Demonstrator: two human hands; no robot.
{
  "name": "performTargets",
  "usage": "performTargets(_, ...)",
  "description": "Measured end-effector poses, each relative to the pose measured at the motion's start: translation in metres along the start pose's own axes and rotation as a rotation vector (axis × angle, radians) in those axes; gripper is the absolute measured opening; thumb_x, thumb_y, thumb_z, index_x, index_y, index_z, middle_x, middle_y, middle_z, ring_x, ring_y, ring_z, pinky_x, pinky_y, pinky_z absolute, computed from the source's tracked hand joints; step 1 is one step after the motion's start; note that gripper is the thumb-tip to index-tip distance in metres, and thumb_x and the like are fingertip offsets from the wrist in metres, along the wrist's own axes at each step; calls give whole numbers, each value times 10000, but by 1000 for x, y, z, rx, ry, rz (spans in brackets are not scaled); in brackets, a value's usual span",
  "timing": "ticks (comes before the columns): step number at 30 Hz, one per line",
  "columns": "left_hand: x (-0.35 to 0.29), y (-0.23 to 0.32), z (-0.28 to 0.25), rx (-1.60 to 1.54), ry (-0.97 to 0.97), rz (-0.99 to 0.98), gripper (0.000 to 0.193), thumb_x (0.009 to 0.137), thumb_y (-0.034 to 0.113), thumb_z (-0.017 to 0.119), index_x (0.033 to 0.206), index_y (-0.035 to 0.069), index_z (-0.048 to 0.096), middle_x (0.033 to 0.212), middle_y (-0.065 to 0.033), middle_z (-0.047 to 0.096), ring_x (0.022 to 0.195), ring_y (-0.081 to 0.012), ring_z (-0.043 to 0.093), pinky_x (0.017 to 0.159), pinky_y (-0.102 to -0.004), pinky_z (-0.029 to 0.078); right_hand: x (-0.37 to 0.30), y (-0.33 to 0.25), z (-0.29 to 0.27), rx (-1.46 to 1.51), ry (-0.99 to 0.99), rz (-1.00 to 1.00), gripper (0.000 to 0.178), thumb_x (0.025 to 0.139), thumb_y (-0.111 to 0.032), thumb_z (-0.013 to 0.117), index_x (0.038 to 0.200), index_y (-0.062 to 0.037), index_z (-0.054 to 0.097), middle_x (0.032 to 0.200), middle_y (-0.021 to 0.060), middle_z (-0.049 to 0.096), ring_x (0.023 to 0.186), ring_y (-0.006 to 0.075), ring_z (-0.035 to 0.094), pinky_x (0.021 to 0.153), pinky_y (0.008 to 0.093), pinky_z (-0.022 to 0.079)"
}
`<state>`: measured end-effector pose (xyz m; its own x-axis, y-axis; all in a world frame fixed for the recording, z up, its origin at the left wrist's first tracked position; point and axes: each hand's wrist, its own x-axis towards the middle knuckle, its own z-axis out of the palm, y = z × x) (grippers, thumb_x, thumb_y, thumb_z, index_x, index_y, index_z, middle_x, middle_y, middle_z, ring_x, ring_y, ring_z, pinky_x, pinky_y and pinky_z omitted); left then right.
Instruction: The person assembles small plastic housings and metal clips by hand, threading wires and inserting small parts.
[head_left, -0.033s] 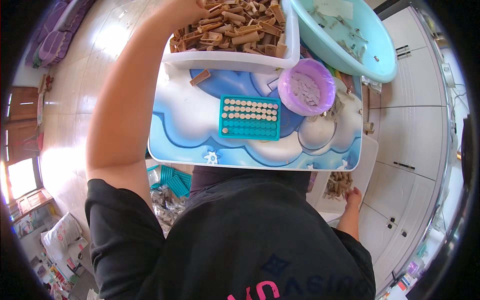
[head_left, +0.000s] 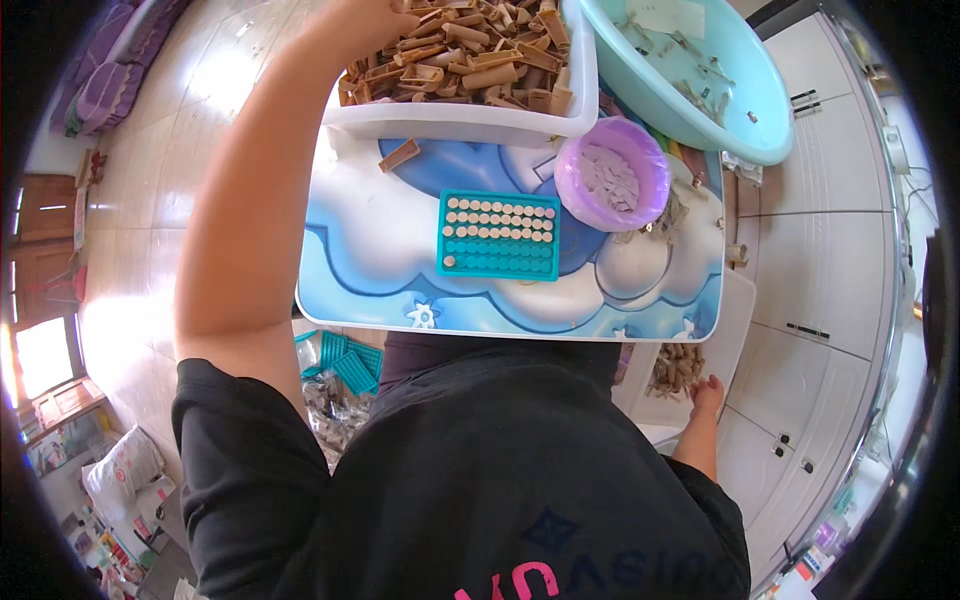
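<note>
At the top edge, my left hand (head_left: 375, 18) reaches over the left side of a white bin (head_left: 460, 122) heaped with brown trough-shaped plastic pieces (head_left: 490, 75). The picture edge cuts the hand off, and only a fingertip shows against the pieces. Low on the right, my right hand (head_left: 708, 392) is at the side of a white tray (head_left: 735, 315), by a pile of small brown pieces (head_left: 675, 368). Its fingers are curled in; what they hold, if anything, is too small to make out. Between the hands lies a teal tray (head_left: 499, 272) with upper rows of round beige pieces and one at lower left.
A purple-lined bowl (head_left: 655, 205) of pale flat pieces stands on the cloud-patterned table (head_left: 380, 290), under a light-blue basin (head_left: 765, 140). One loose brown piece (head_left: 400, 155) lies below the bin. Teal trays (head_left: 352, 372) and plastic bags (head_left: 335, 415) sit lower left.
My left forearm has shifted very slightly to the right. Nothing else has visibly moved.
</note>
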<state>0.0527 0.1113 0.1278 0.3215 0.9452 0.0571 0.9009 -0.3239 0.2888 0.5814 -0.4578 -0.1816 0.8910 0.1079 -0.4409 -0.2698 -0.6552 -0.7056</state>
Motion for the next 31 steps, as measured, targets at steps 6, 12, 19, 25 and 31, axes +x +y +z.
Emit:
performTargets(6, -24, 6, 16, 143, -12, -169, 465, 841, 457, 576, 937, 8, 652, 826, -147, 663, 724, -303, 633, 715, -408, 492, -11, -31, 4, -15, 49, -187, 352, 856, -29, 553, 1195, 14, 471, 1073, 125, 551, 716, 173, 594, 569, 273, 488)
performTargets(12, 2, -33, 53, 10, 69, 149, 363, 799, 378, 637, 914, 34, 658, 844, -168, 656, 777, -286, 635, 731, -392, 478, -41, -123, 39, 187, 112, -542, 288, 880, -96, 551, 1141, 26, 535, 1050, 100, 591, 810, 162, 599, 701, 271, 498)
performTargets(19, -29, -44, -1, -355, 198, 225, 275, 849, 232, 633, 1007, 8, 614, 915, -78, 645, 820, -141, 592, 743, -272, 466, -184, -243, 116, -92, -233, -1191, 159, 838, -73, 606, 992, -40, 625, 926, 55, 606, 780, 138, 586, 699, 255, 483)
performTargets(25, -105, 15, -11, -412, 23, 220, 200, 835, 134, 626, 991, 9, 620, 839, -93, 644, 732, -133, 592, 699, -259, 476, -251, -259, 180, -520, -309, -1317, 345, 729, -265, 718, 980, -73, 579, 819, 69, 586, 700, 225, 586, 615, 336, 471)
performTargets(31, -125, -6, -9, -311, 33, 54, 245, 827, 181, 639, 994, 3, 627, 967, -118, 643, 801, -175, 611, 749, -259, 469, -265, -270, 220, -779, -84, -1361, 519, 691, -398, 731, 1070, -105, 532, 901, 97, 623, 793, 275, 631, 659, 378, 495)
